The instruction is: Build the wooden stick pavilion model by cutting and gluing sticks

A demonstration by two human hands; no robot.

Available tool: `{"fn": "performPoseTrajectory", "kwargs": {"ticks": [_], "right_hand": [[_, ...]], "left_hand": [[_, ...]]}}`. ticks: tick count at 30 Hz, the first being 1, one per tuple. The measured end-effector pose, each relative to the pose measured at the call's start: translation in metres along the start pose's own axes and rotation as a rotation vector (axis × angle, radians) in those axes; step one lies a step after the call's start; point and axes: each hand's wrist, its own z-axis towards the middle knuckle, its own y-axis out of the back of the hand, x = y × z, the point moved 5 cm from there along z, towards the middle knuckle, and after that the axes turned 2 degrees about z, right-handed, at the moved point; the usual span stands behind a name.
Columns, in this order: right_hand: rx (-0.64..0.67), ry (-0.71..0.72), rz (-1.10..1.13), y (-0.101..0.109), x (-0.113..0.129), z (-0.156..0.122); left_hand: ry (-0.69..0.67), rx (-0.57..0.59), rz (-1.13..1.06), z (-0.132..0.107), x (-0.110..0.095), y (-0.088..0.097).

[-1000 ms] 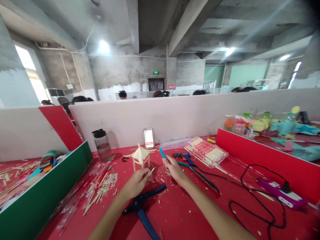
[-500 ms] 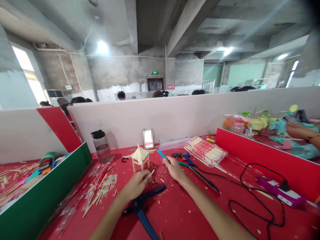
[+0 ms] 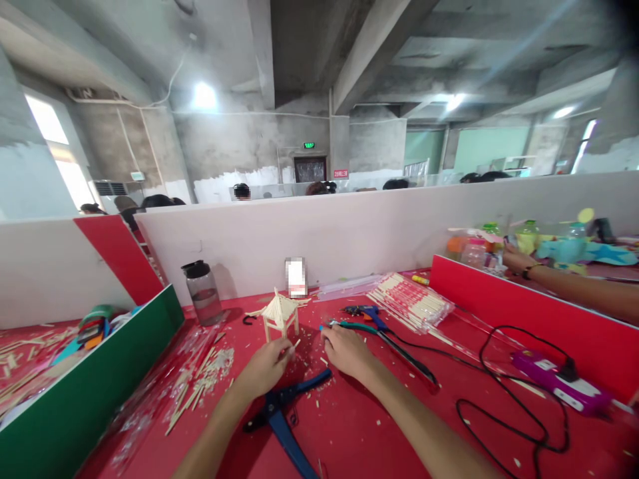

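My left hand (image 3: 264,368) pinches a short wooden stick (image 3: 295,344) just in front of a small pavilion model (image 3: 280,313) built of sticks on the red table (image 3: 379,426). My right hand (image 3: 344,349) lies low on the table to the right of the model, fingers curled round a blue tool whose tip (image 3: 322,327) peeks out at the fingers. Blue-handled pliers (image 3: 284,416) lie under and between my forearms.
A dark-lidded water bottle (image 3: 202,291) stands at the back left by a green divider (image 3: 90,392). A glue gun (image 3: 367,313), bundled chopsticks (image 3: 412,303), a black cable (image 3: 504,392) and a purple power strip (image 3: 562,382) lie right. Another person's arm (image 3: 569,286) reaches over the neighbouring desk.
My right hand has come down from holding the blue tool upright to lying low on the table. A neighbour's arm has reached further in at the right.
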Motion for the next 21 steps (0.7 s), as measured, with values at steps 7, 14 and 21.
{"fn": "performPoseTrajectory", "kwargs": {"ticks": [7,14,21], "right_hand": [[-0.067,0.011,-0.050,0.000,0.002,-0.004],[-0.041,0.022,0.046,0.016,0.004,0.001],[-0.024,0.343,0.279,0.018,0.038,-0.013]], "left_hand": [[0.051,-0.033,0.020,0.001,0.007,0.003],[0.027,-0.054,-0.040,0.002,0.012,-0.002],[0.013,-0.091,-0.077,0.005,0.026,-0.008]]}}
